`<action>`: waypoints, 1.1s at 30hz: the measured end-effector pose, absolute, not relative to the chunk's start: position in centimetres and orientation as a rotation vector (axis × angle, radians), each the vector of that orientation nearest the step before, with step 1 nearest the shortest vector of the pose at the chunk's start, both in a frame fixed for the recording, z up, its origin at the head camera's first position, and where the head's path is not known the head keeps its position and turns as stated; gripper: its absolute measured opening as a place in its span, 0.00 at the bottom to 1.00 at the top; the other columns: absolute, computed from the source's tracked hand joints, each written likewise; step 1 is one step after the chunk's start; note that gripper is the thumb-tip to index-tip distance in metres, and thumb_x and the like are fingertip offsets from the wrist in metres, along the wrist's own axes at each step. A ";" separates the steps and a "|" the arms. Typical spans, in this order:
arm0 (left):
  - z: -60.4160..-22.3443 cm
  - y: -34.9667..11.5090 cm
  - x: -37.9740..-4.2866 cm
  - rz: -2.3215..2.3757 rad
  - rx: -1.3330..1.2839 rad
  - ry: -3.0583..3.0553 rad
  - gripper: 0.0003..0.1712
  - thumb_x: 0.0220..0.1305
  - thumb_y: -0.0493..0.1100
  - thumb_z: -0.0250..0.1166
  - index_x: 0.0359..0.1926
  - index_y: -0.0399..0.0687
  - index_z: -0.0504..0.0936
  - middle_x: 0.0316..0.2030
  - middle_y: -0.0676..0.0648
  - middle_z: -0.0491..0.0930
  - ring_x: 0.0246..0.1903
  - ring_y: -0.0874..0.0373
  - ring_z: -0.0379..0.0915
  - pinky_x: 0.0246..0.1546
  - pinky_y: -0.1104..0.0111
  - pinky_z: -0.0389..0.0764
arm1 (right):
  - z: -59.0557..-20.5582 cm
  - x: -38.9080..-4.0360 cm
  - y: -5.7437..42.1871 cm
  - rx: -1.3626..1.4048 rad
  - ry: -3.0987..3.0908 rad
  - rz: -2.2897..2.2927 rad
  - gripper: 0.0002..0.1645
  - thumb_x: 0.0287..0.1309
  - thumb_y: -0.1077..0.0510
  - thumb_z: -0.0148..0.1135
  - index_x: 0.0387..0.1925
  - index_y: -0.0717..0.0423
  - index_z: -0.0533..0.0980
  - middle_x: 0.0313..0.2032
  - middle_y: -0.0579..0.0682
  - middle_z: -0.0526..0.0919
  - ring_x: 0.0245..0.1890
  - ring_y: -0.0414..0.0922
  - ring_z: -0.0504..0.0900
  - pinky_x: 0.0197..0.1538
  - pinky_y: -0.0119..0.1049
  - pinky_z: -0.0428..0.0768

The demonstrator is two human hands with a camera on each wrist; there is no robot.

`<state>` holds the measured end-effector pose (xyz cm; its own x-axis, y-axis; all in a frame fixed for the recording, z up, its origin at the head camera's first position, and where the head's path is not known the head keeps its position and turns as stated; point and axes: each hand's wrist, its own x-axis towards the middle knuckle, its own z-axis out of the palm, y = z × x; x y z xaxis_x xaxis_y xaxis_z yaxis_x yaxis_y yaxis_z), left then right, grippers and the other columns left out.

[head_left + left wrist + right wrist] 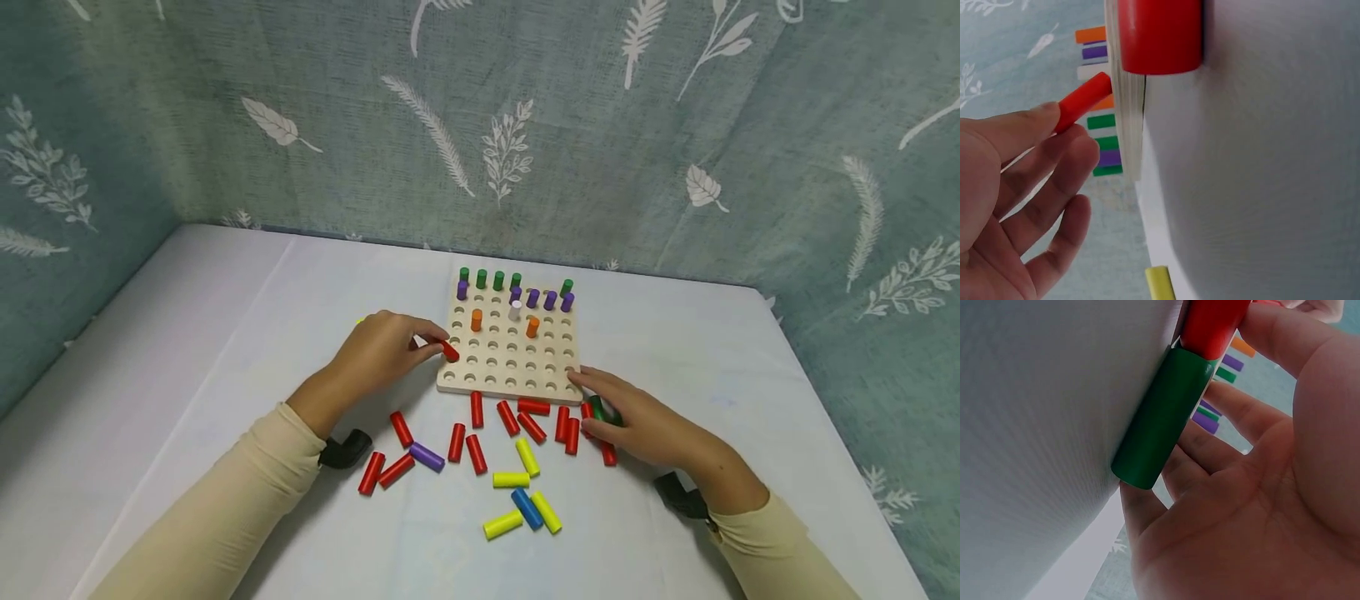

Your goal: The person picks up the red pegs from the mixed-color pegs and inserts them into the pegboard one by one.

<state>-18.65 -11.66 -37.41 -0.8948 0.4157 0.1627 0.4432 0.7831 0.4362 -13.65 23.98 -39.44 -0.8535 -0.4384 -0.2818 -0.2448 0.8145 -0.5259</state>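
Observation:
My left hand (381, 350) pinches a red peg (1080, 101) between thumb and fingers. The peg is tilted, its lower end over the left side of the wooden pegboard (498, 387). My right hand (647, 427) has its fingers extended, fingertips at the board's front right corner. Beneath this palm lie a green peg (1163, 419) and a red peg (1213, 328), partly hidden in the head view. On the board, green pegs (498, 281) and purple pegs (533, 298) stand in the back rows. A white peg (515, 311) and two orange pegs (477, 321) stand nearer the middle.
Several loose red pegs (477, 410) lie scattered in front of the board. Closer to me are yellow pegs (511, 480), one blue peg (527, 509) and a purple peg (427, 457). Behind the white-covered table (720, 350) hangs a leaf-patterned curtain (570, 167).

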 end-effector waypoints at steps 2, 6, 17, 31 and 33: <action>-37.4 -11.7 -18.6 -0.717 -0.708 -2.922 0.12 0.60 0.40 0.73 0.46 0.50 0.90 0.38 0.51 0.90 0.23 0.61 0.71 0.26 0.69 0.67 | -39.4 -13.7 23.9 -0.507 2.598 -0.684 0.44 0.65 0.46 0.64 0.77 0.36 0.56 0.78 0.53 0.55 0.77 0.60 0.54 0.70 0.62 0.62; -37.2 -11.5 -18.5 -0.676 -0.714 -2.908 0.12 0.59 0.40 0.74 0.45 0.51 0.90 0.38 0.50 0.90 0.23 0.61 0.70 0.25 0.70 0.65 | -39.5 -13.7 24.0 -0.504 2.610 -0.687 0.44 0.65 0.47 0.64 0.77 0.34 0.56 0.78 0.53 0.55 0.77 0.60 0.54 0.70 0.62 0.62; -37.4 -11.4 -18.0 -0.699 -0.660 -2.927 0.13 0.59 0.40 0.74 0.46 0.51 0.90 0.41 0.48 0.89 0.22 0.60 0.68 0.23 0.71 0.65 | -39.6 -13.5 24.0 -0.511 2.611 -0.687 0.43 0.65 0.46 0.64 0.77 0.35 0.56 0.77 0.53 0.55 0.77 0.60 0.55 0.70 0.62 0.63; -37.7 -11.3 -17.9 -0.697 -0.658 -2.925 0.14 0.59 0.39 0.73 0.47 0.49 0.90 0.43 0.47 0.89 0.25 0.59 0.72 0.25 0.71 0.68 | -39.4 -13.4 23.9 -0.514 2.608 -0.690 0.43 0.66 0.46 0.64 0.77 0.36 0.56 0.77 0.54 0.56 0.76 0.61 0.55 0.70 0.63 0.62; -37.7 -11.4 -17.9 -0.675 -0.684 -2.905 0.14 0.59 0.39 0.74 0.47 0.49 0.90 0.43 0.47 0.89 0.25 0.60 0.72 0.25 0.71 0.67 | -39.4 -13.4 23.9 -0.505 2.603 -0.696 0.43 0.66 0.46 0.64 0.77 0.35 0.57 0.77 0.54 0.56 0.76 0.61 0.54 0.70 0.63 0.62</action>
<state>-17.93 -11.38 -37.70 -0.8970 0.4055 0.1757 0.4414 0.8033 0.3998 -13.40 23.88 -39.41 -0.8556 -0.4352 -0.2801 -0.2374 0.8109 -0.5349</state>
